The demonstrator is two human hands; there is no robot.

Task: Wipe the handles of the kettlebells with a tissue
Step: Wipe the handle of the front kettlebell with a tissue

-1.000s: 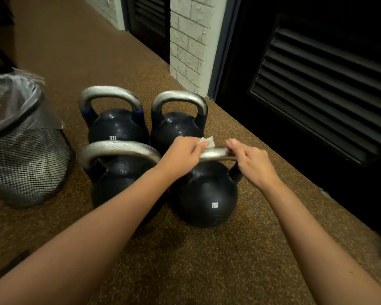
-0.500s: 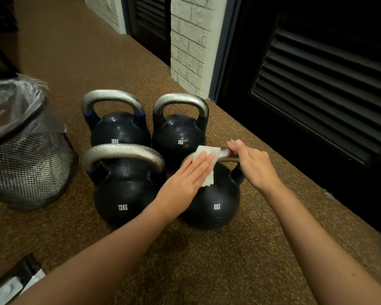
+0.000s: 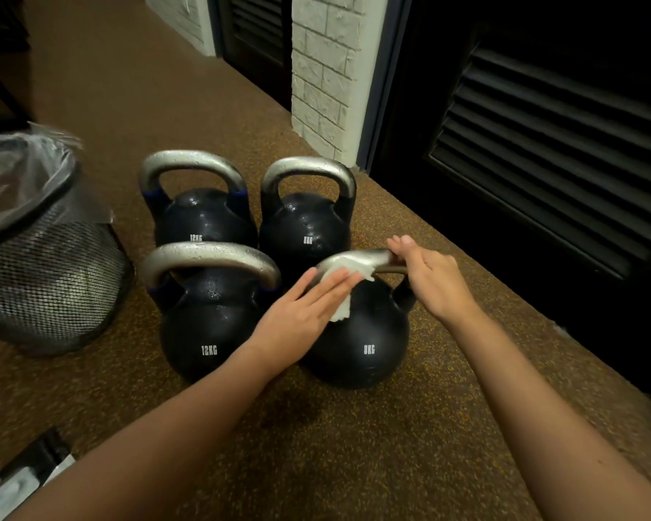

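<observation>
While the flat left hand (image 3: 304, 310) presses a tissue (image 3: 348, 274) on the handle (image 3: 358, 259), which runs crosswise, the right hand (image 3: 431, 274) grips its end; a plastic-lined mesh bin (image 3: 49, 272) stands far left.

kettlebells (image 3: 203, 227): 4 | tissue (image 3: 348, 267): 1 | mesh bin (image 3: 46, 280): 1 | hands (image 3: 301, 314): 2

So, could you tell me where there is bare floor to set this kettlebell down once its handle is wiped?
Bare floor lies in front of the near kettlebells, between the forearms, and behind the far kettlebells toward the brick pillar. A narrower strip runs right of the near right kettlebell. It is crowded left, by the bin, and among the four kettlebells.
</observation>
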